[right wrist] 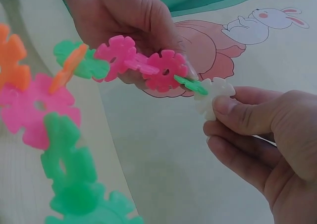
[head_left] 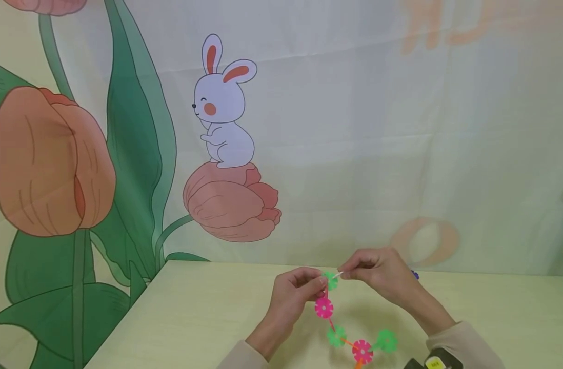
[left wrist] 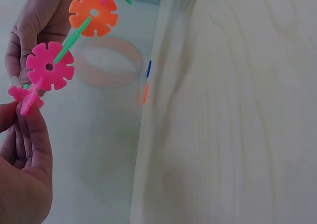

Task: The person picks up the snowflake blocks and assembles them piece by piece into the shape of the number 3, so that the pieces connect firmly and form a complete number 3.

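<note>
A chain of notched plastic snowflake discs hangs between the hands in the head view, with a pink disc [head_left: 324, 308] and a green disc [head_left: 386, 341] among them. My left hand [head_left: 293, 292] pinches the chain near its upper end. Between the thumb and fingers of my right hand [right wrist: 267, 135] is a white snowflake disc [right wrist: 223, 87]. This white disc meets the green end disc [right wrist: 191, 84] of the chain; how deep their slots sit in each other cannot be told. An orange disc [left wrist: 93, 14] hangs further along in the left wrist view.
The pale wooden table [head_left: 194, 307] ends at a printed cloth backdrop [head_left: 332, 128] with a rabbit and tulips. A small blue piece [head_left: 415, 275] lies at the far edge, partly behind the right wrist. A black device [head_left: 436, 360] shows at the bottom.
</note>
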The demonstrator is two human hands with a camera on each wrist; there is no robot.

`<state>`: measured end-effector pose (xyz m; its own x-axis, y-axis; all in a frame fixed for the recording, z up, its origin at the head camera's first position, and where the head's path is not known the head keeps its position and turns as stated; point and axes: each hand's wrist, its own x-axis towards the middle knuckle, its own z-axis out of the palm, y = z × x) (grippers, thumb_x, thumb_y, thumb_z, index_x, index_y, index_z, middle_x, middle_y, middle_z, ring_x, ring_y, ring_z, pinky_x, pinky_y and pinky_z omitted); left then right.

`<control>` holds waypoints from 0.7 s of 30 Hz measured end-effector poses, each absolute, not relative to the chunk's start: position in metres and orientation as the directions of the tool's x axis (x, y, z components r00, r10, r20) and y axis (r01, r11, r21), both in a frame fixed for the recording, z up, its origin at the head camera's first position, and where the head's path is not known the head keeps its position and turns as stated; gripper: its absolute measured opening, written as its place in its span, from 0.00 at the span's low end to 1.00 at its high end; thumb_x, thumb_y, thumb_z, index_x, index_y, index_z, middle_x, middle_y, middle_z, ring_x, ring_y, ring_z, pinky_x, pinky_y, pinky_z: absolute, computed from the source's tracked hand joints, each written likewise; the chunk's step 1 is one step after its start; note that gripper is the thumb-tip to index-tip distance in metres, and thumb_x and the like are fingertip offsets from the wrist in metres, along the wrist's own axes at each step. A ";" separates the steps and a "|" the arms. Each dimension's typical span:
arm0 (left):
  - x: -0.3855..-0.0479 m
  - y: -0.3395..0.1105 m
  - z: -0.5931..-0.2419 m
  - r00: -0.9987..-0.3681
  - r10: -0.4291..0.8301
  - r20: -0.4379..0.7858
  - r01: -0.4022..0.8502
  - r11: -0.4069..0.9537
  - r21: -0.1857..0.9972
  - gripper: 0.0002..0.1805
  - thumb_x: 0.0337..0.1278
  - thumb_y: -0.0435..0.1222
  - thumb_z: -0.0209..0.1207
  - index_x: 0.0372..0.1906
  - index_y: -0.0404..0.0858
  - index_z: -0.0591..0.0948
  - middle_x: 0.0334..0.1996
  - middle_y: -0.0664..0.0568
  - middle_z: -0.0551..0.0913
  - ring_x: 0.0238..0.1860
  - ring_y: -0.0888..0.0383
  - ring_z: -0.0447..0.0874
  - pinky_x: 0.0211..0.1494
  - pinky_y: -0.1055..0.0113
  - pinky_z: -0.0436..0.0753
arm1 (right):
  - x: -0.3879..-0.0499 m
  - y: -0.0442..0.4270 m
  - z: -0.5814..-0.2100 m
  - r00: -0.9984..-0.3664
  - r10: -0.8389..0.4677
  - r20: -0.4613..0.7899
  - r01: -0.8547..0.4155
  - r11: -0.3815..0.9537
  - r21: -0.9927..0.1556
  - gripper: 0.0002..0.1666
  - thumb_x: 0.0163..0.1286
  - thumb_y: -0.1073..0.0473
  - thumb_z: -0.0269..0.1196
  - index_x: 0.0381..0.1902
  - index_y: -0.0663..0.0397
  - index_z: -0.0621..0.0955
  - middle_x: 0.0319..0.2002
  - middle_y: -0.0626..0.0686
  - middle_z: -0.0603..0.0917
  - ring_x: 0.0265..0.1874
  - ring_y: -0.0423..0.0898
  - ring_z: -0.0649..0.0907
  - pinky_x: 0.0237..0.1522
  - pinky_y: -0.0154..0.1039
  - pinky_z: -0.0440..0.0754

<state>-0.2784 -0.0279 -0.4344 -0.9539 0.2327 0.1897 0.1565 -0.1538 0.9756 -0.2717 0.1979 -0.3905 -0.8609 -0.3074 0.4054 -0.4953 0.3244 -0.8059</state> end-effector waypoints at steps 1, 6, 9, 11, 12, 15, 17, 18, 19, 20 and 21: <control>-0.278 -0.028 -0.434 -0.954 0.233 0.188 0.154 -0.156 0.976 0.10 0.66 0.31 0.70 0.45 0.26 0.87 0.32 0.49 0.89 0.32 0.61 0.87 0.42 0.69 0.90 | -0.272 0.198 -0.391 -0.857 -0.311 0.410 -0.501 0.319 -0.805 0.04 0.66 0.66 0.75 0.35 0.51 0.92 0.34 0.48 0.92 0.38 0.47 0.91 0.47 0.39 0.89; -0.278 -0.028 -0.434 -0.948 0.257 0.189 0.149 -0.167 0.975 0.11 0.67 0.32 0.69 0.46 0.25 0.86 0.32 0.50 0.89 0.31 0.61 0.87 0.42 0.68 0.90 | -0.273 0.199 -0.391 -0.846 -0.332 0.418 -0.515 0.303 -0.802 0.03 0.67 0.65 0.75 0.37 0.53 0.92 0.35 0.48 0.92 0.39 0.47 0.91 0.48 0.39 0.89; -0.278 -0.029 -0.434 -0.941 0.281 0.190 0.145 -0.171 0.974 0.13 0.68 0.33 0.69 0.47 0.25 0.86 0.33 0.50 0.88 0.32 0.60 0.87 0.42 0.67 0.90 | -0.273 0.197 -0.391 -0.843 -0.344 0.414 -0.518 0.307 -0.798 0.03 0.67 0.63 0.75 0.39 0.53 0.92 0.36 0.47 0.92 0.40 0.46 0.91 0.49 0.39 0.89; -0.279 -0.030 -0.434 -0.937 0.295 0.190 0.142 -0.176 0.974 0.13 0.68 0.34 0.69 0.47 0.25 0.87 0.34 0.50 0.88 0.32 0.59 0.87 0.42 0.67 0.90 | -0.273 0.197 -0.392 -0.844 -0.348 0.408 -0.516 0.317 -0.796 0.04 0.68 0.62 0.75 0.41 0.52 0.92 0.37 0.46 0.91 0.40 0.46 0.91 0.49 0.38 0.89; -0.279 -0.030 -0.434 -0.935 0.300 0.189 0.139 -0.178 0.974 0.13 0.68 0.34 0.69 0.47 0.26 0.87 0.35 0.50 0.89 0.32 0.59 0.87 0.42 0.67 0.90 | -0.273 0.197 -0.392 -0.844 -0.348 0.408 -0.516 0.321 -0.795 0.04 0.69 0.62 0.75 0.41 0.51 0.92 0.38 0.46 0.91 0.40 0.45 0.91 0.49 0.39 0.89; -0.281 -0.030 -0.436 -0.932 0.309 0.191 0.138 -0.185 0.973 0.13 0.67 0.34 0.70 0.47 0.26 0.87 0.35 0.50 0.89 0.33 0.59 0.87 0.42 0.67 0.90 | -0.272 0.197 -0.392 -0.848 -0.346 0.402 -0.511 0.332 -0.793 0.05 0.69 0.60 0.74 0.42 0.48 0.92 0.39 0.46 0.91 0.41 0.45 0.91 0.48 0.39 0.89; -0.281 -0.030 -0.436 -0.931 0.308 0.195 0.141 -0.187 0.972 0.13 0.67 0.34 0.69 0.47 0.26 0.87 0.35 0.50 0.89 0.33 0.59 0.87 0.41 0.67 0.90 | -0.272 0.198 -0.392 -0.851 -0.346 0.396 -0.507 0.342 -0.791 0.06 0.70 0.59 0.74 0.44 0.48 0.92 0.40 0.46 0.92 0.42 0.45 0.91 0.48 0.39 0.89; -0.282 -0.030 -0.436 -0.932 0.306 0.196 0.143 -0.186 0.972 0.13 0.67 0.34 0.69 0.47 0.26 0.87 0.35 0.50 0.89 0.33 0.59 0.87 0.41 0.67 0.90 | -0.272 0.198 -0.392 -0.854 -0.343 0.391 -0.503 0.353 -0.789 0.06 0.70 0.58 0.74 0.45 0.47 0.92 0.41 0.47 0.92 0.42 0.45 0.91 0.49 0.39 0.89; -0.282 -0.030 -0.436 -0.932 0.303 0.197 0.145 -0.186 0.972 0.12 0.67 0.34 0.69 0.46 0.27 0.87 0.35 0.50 0.89 0.33 0.59 0.87 0.41 0.67 0.90 | -0.272 0.200 -0.392 -0.860 -0.337 0.383 -0.495 0.365 -0.789 0.07 0.71 0.56 0.74 0.45 0.46 0.92 0.43 0.48 0.92 0.43 0.45 0.91 0.49 0.39 0.88; -0.281 -0.030 -0.437 -0.932 0.302 0.200 0.148 -0.187 0.971 0.12 0.67 0.34 0.69 0.46 0.27 0.87 0.34 0.50 0.88 0.33 0.59 0.87 0.41 0.67 0.90 | -0.272 0.202 -0.392 -0.868 -0.329 0.373 -0.483 0.377 -0.790 0.08 0.71 0.55 0.74 0.46 0.46 0.91 0.44 0.48 0.91 0.44 0.45 0.91 0.50 0.40 0.88; -0.281 -0.030 -0.437 -0.933 0.299 0.200 0.149 -0.186 0.971 0.12 0.67 0.34 0.69 0.46 0.27 0.87 0.34 0.49 0.88 0.33 0.58 0.87 0.41 0.67 0.90 | -0.273 0.204 -0.392 -0.874 -0.317 0.367 -0.473 0.389 -0.791 0.09 0.72 0.54 0.73 0.47 0.46 0.91 0.45 0.49 0.91 0.44 0.45 0.91 0.51 0.40 0.88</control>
